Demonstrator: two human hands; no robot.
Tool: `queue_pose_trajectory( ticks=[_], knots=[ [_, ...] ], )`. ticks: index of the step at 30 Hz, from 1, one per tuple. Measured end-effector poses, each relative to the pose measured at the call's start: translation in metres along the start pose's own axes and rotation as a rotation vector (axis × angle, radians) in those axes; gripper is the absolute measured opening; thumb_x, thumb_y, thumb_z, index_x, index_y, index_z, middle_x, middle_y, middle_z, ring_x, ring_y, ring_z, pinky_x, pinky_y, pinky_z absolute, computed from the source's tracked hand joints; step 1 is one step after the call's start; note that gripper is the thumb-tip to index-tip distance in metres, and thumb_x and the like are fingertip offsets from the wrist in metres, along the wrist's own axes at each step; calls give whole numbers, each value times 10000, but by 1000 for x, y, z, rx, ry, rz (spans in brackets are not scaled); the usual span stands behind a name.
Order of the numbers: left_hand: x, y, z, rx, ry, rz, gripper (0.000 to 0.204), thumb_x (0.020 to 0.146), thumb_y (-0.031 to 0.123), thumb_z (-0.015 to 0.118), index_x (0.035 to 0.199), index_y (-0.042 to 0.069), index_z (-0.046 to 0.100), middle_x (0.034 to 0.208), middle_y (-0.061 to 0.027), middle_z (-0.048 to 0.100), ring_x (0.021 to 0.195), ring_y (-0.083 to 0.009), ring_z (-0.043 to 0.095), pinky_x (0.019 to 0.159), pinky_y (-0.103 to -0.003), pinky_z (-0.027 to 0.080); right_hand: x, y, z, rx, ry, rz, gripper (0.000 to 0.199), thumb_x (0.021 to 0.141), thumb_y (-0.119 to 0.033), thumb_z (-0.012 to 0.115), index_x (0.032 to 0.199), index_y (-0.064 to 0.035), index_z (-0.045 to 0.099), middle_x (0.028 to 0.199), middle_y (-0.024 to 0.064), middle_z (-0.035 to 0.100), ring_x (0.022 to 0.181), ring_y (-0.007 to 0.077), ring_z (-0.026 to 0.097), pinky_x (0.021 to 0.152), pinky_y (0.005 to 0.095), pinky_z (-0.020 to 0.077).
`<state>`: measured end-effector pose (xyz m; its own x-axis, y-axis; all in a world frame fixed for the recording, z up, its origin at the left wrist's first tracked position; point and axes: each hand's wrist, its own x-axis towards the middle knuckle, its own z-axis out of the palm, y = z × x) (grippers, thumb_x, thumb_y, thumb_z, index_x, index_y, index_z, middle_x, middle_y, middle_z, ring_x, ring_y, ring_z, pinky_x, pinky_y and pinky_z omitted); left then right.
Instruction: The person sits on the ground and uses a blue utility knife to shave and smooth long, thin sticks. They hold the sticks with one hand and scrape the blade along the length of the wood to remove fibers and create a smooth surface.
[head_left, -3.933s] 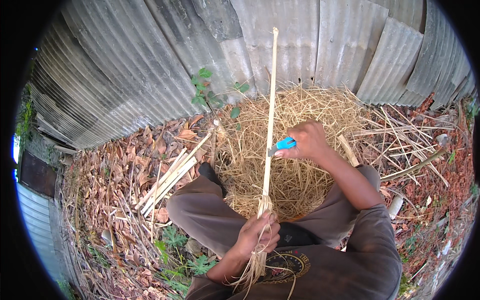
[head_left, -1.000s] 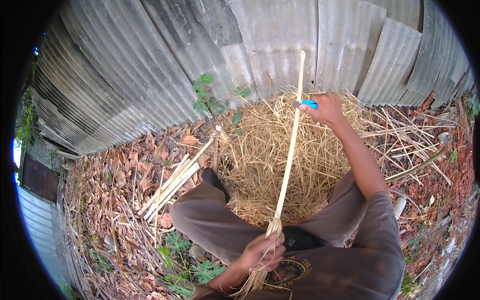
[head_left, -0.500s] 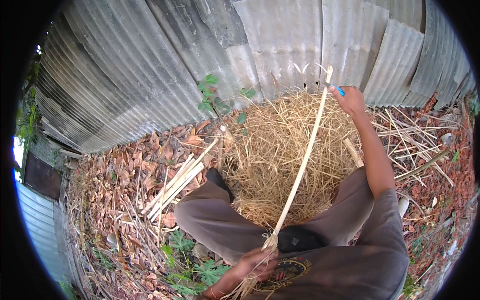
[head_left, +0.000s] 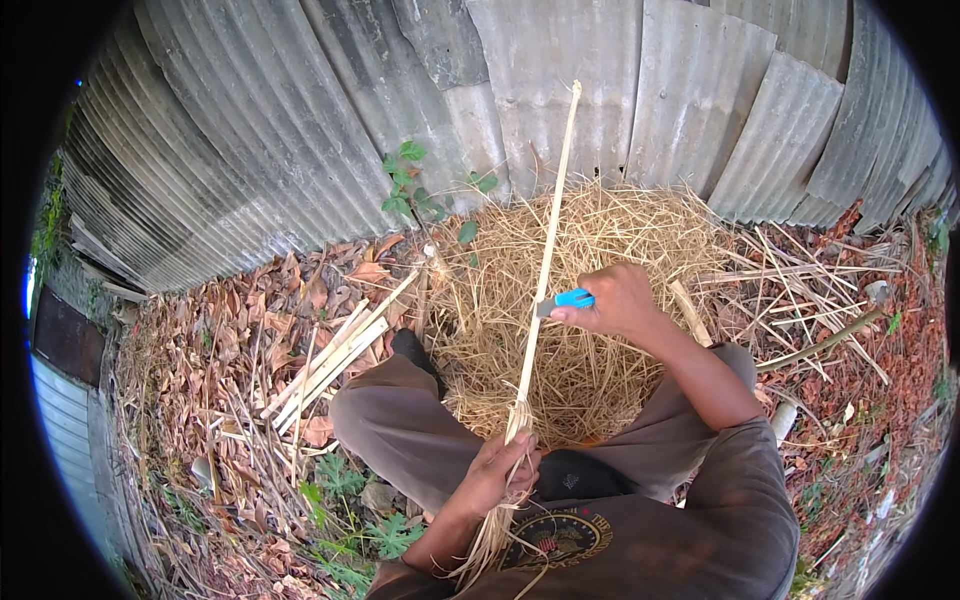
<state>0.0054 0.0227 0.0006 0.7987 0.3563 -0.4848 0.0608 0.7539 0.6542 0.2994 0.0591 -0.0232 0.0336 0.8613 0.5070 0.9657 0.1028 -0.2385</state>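
A long pale wooden stick [head_left: 553, 240], likely bamboo, points up and away from me, its far end in front of the metal wall. Near my lap, my left hand [head_left: 497, 474] is closed round its lower end, where a bunch of thin curled shavings [head_left: 490, 545] hangs past my palm. My right hand [head_left: 612, 300] grips a blue-handled utility knife [head_left: 572, 299]. The knife's short grey blade lies against the stick around its middle. How the fingers wrap the handle is partly hidden.
Between my legs lies a heap of straw-like shavings [head_left: 600, 370]. Split pale sticks [head_left: 335, 365] rest on dry leaves at left; more thin sticks [head_left: 800, 290] are scattered at right. Corrugated metal sheets [head_left: 560, 110] form a wall ahead. A small leafy plant [head_left: 405, 185] grows beside it.
My right hand has drawn the knife from the stick's far end down toward its middle. The stick has swung left and stands steeper; curls at its tip are gone from there.
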Motion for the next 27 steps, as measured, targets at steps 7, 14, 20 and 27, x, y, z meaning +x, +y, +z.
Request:
queue_pose_trajectory(
  ticks=[7,14,20,27],
  knots=[
    [3,-2,1,161,61,81,327,1014,355,426,803,108,381,599,35,330,477,-51,292,427,-229,239,1,-19,5,22,18,-159,725,736,-810,497,450,-143,479,381,-5,417,313,167,430,343,345,341],
    [3,-1,1,246,60,139,331,1019,353,417,803,108,363,590,38,319,467,-53,290,418,-229,250,12,4,13,-37,66,-146,749,753,-826,448,465,-138,515,372,-1,399,324,157,440,344,323,346],
    [-11,-19,2,175,66,14,312,1015,353,421,815,117,380,606,31,330,491,-63,301,438,-234,253,31,47,15,-129,-34,196,823,755,-854,379,499,-99,583,373,10,418,353,164,478,349,317,341],
    [-23,-23,-4,162,-3,-73,211,1026,288,415,898,121,395,635,52,334,489,-36,302,424,-219,260,42,76,8,-109,-116,435,789,781,-805,412,592,-76,647,444,100,512,464,278,566,477,423,447]
  ],
)
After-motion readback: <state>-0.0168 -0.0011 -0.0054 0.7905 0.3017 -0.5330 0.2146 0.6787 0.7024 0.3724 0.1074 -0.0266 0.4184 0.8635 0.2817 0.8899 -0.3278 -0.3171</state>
